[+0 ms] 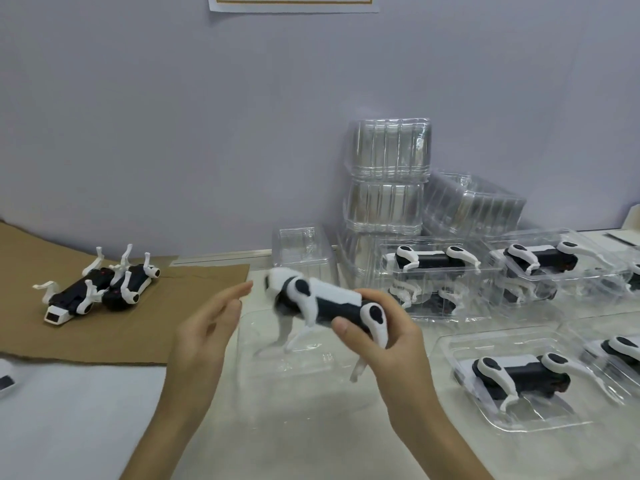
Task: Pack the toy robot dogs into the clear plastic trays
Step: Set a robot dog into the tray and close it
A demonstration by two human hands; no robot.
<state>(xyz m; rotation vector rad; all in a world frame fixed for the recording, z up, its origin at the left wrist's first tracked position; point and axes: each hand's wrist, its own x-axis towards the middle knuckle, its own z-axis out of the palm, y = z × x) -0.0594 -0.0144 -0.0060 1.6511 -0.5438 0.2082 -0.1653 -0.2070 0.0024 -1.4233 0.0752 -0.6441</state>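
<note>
Glossy plastic toy dog, clear shiny plastic trays, matt brown cardboard

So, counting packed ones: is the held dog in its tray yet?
Out: right hand grips the dog over an empty tray.

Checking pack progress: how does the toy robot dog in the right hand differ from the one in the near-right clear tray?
The held black-and-white toy robot dog is in the air, gripped by the right hand; the trayed dog lies in its clear plastic tray. The held dog's legs hang down; the trayed dog's lie flat. Both share colouring and build.
</note>
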